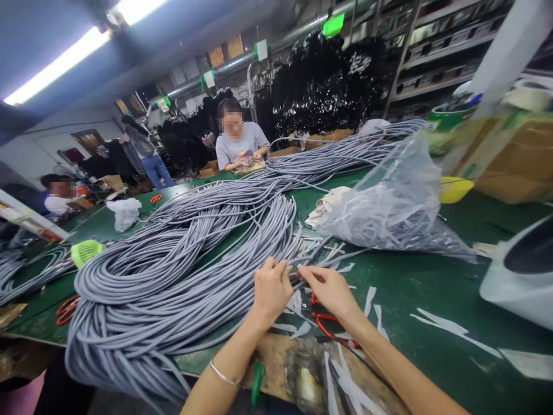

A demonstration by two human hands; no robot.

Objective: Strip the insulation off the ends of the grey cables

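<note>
My left hand [272, 288] is closed, its fingers pinched on the end part of a grey cable. Close beside it my right hand [330, 291] pinches thumb and fingers together at the same cable's end, where a small dark reddish bit shows; the fingers hide most of it. A large coiled bundle of grey cables [207, 276] spreads to the left, its pale stripped ends gathered just beyond my hands. Under my right hand lies a red-handled hand tool [324, 323], partly covered. Whitish strips [370, 300] are scattered around it on the green table [415, 294].
A clear plastic bag of strips [384, 213] stands beyond my right hand, near a white cloth [328, 204]. A white container [518, 282] is far right. Red scissors [67, 310] and a green basket [86, 252] lie left. A co-worker [242, 141] sits across the table.
</note>
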